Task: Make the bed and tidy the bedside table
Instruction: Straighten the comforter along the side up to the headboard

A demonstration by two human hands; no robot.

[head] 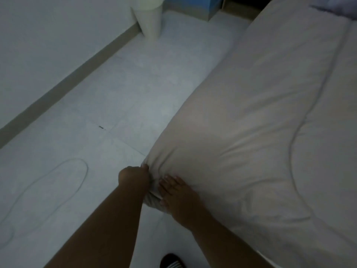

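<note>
While the bed [289,171] filled the right side of the head view, a pale quilt [251,113] lay spread over it, reaching past the bed's left edge and down to its near-left corner, with long soft creases curving across the cloth. Left of the bed ran a pale tiled floor [116,103], bordered by a dark skirting board along the wall. Near the far end of the floor stood a pale tapered bin [151,20], and beside it a blue box [193,4] against the wall. A thin white cable [73,182] looped on the floor well apart from the bed.

At the near-left corner of the bed, the left hand [134,177] was closed around a bunched corner of the quilt, its fingers curled tight into the gathered cloth. The right hand [180,198] lay just beside it, palm down on the quilt, fingers stretched flat and slightly spread, gripping nothing. A dark striped slipper [172,261] showed at the bottom edge of the view.
</note>
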